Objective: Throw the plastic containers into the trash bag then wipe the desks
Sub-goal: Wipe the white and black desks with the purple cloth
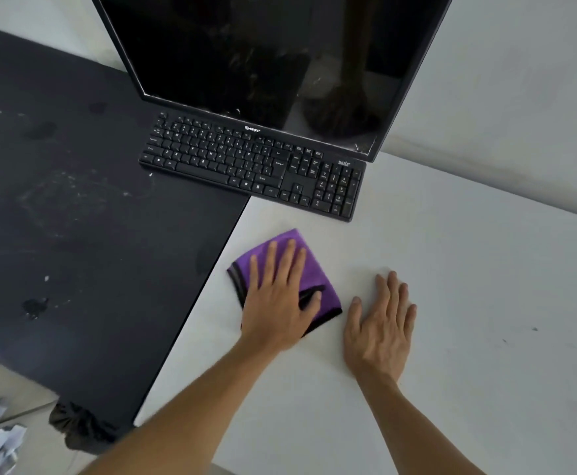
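Evidently wiping is under way: just in front of the keyboard (253, 166), the left hand (277, 296) presses flat-fingered on the purple cloth (318, 272) on the white surface (451, 269), the right hand (379, 323) rests open and empty beside it, and the smudged dark surface (74, 200) likely needs sweeping next.

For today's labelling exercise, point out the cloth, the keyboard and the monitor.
cloth (314, 274): head view, bare purple right side.
keyboard (218, 156): head view, middle letter keys.
monitor (263, 63): head view, dark screen centre.
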